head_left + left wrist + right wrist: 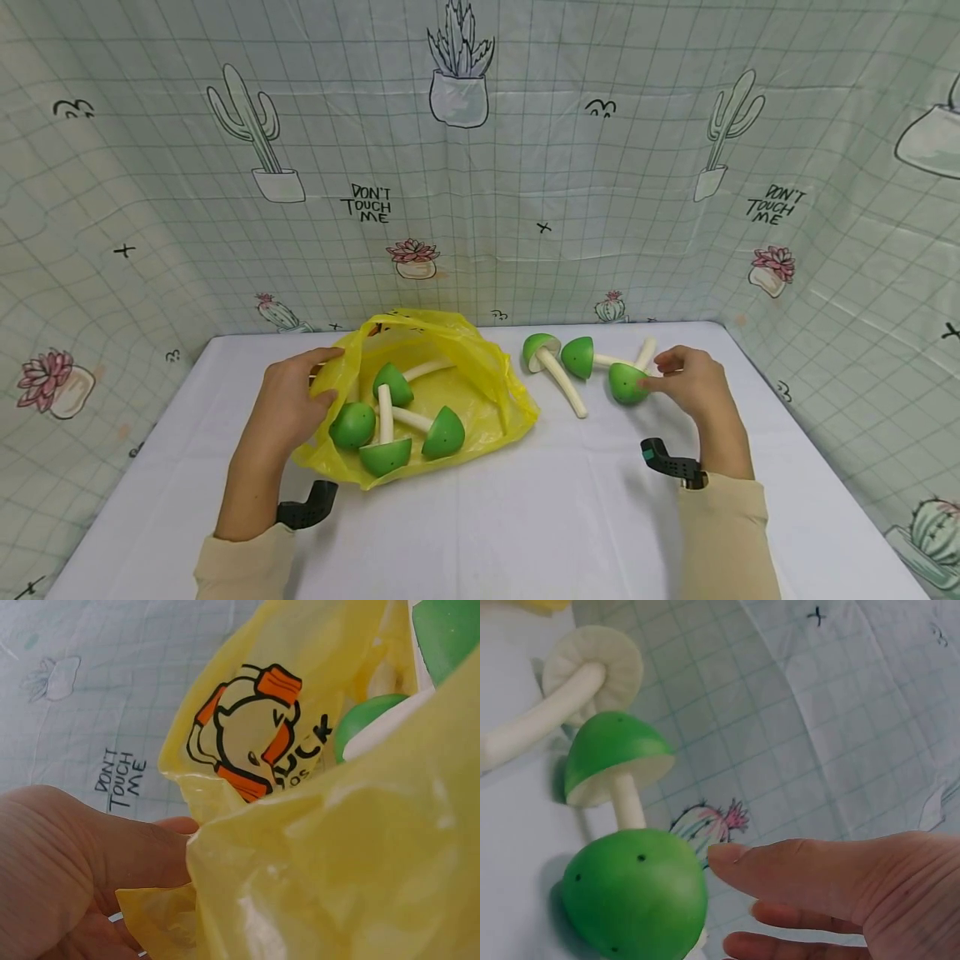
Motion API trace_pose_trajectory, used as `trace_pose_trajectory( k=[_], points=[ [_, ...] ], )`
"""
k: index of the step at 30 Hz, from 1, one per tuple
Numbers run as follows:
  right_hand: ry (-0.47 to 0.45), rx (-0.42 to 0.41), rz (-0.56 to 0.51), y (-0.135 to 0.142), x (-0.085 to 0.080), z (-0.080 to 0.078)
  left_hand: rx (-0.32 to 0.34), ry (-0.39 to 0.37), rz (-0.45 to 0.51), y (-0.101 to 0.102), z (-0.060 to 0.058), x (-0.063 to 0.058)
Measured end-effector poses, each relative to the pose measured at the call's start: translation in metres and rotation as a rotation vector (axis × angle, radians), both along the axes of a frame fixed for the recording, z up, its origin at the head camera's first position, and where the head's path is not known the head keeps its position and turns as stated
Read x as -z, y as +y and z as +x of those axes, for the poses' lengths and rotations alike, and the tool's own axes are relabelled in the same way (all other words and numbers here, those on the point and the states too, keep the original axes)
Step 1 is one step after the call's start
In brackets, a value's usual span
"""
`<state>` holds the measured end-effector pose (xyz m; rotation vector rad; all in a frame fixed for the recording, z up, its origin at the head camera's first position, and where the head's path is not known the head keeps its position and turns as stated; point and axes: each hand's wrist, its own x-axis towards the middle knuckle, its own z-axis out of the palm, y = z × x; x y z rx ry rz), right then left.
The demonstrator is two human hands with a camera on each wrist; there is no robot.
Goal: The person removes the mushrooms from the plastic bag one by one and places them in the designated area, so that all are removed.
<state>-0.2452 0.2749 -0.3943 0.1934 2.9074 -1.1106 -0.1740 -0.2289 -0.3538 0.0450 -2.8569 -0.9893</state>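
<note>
A yellow plastic bag (491, 408) lies with its mouth spread on the white table, and my left hand (288, 407) grips its left rim. In the left wrist view, the thumb (142, 851) pinches the plastic beside a printed duck. Several toy mushrooms with green caps and pale stems lie inside, among them one green cap (444, 433). My right hand (692, 385) reaches to the nearest loose mushroom (627, 385), on the right. Its thumb (780, 870) is close beside the green cap (634, 892), fingers apart from it in the right wrist view.
Two more mushrooms lie between the bag and my right hand: one with its pale underside (545, 354) showing, another with its green cap (578, 358) to the left. A checked cloth (480, 208) with plant drawings hangs behind and around the white table (480, 533).
</note>
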Motion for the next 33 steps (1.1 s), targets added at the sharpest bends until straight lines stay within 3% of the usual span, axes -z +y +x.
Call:
trace_pose_trajectory(
  k=[8, 16, 23, 33],
  points=[
    [0.134, 0.027, -0.01, -0.021, -0.022, 0.008, 0.008, 0.008, 0.003, 0.0, 0.001, 0.0],
    [0.295, -0.032, -0.053, -0.054, -0.038, 0.017, 0.014, 0.018, 0.009, 0.0, 0.001, -0.001],
    [0.323, -0.129, -0.193, -0.085, -0.041, 0.02, 0.01, 0.01, 0.01, -0.001, 0.001, 0.0],
    [0.291, -0.31, -0.474, -0.127, -0.038, 0.024, 0.012, 0.004, 0.004, 0.0, -0.001, 0.0]
  ],
)
